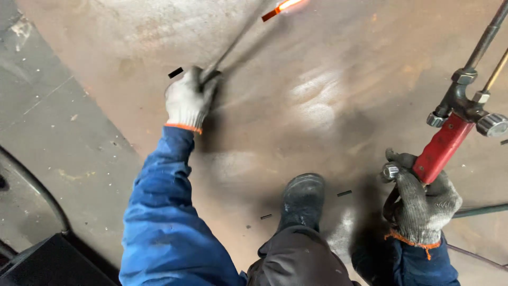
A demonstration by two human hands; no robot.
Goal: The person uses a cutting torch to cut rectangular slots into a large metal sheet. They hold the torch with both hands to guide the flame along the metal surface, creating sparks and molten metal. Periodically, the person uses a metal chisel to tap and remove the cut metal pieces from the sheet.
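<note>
Dark rubber boot [302,200] is resting on rusty steel plate [296,106] while the gloved right hand [423,204] is clenching a red-handled metal cutting torch [443,145] and the left hand [188,100] is gripping a thin grey rod [233,45].

gloved hands 2 [188,100] | cutting torch 1 [444,145] | metal rod 1 [238,39] | boot 1 [302,201] | steel plate 1 [317,106]

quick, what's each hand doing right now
Left hand: closed on a thin metal rod.
Right hand: closed on the red handle of a cutting torch.

The cutting torch [450,137] runs off the upper right edge; the thin rod [238,39] blurs toward its glowing tip [283,6].
</note>
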